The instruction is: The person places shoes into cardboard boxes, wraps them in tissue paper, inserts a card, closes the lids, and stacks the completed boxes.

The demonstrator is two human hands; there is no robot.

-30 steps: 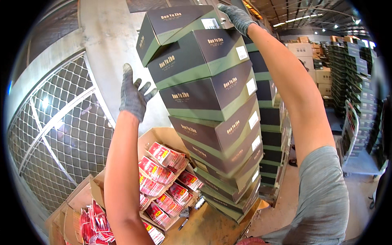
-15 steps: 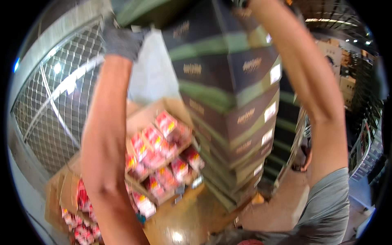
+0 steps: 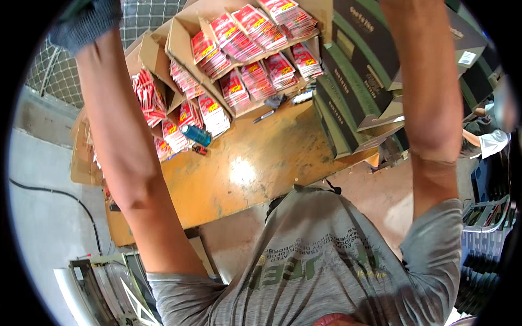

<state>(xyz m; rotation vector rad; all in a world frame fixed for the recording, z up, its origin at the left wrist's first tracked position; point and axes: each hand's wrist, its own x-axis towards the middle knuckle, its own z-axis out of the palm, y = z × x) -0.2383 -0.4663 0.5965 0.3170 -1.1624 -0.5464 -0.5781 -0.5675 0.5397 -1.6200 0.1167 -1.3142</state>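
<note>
My left hand [image 3: 89, 24], in a dark grey knit glove, is raised at the top left in front of the wire mesh. Its fingers run into the dark rim, so what they hold, if anything, is hidden. My right forearm [image 3: 427, 92] reaches up past the top edge, and that hand is out of sight. Behind this forearm stands a stack of dark green and brown printed boxes [image 3: 353, 87]. Between my arms, open cardboard cartons [image 3: 179, 46] hold rows of red and white packets [image 3: 255, 79].
The cartons stand on a worn wooden table [image 3: 283, 141]. On it lie a teal bottle [image 3: 196, 135], a small red and black item [image 3: 199, 150] and a pen [image 3: 263, 116]. Wire mesh [image 3: 144, 19] rises behind. A co-worker [image 3: 492, 138] is at the far right, above a grey crate [image 3: 484, 239].
The view has tilted down, showing my shirt and more table. My left hand now sits farther left; the green box near it is no longer visible. My right hand has left the view.
</note>
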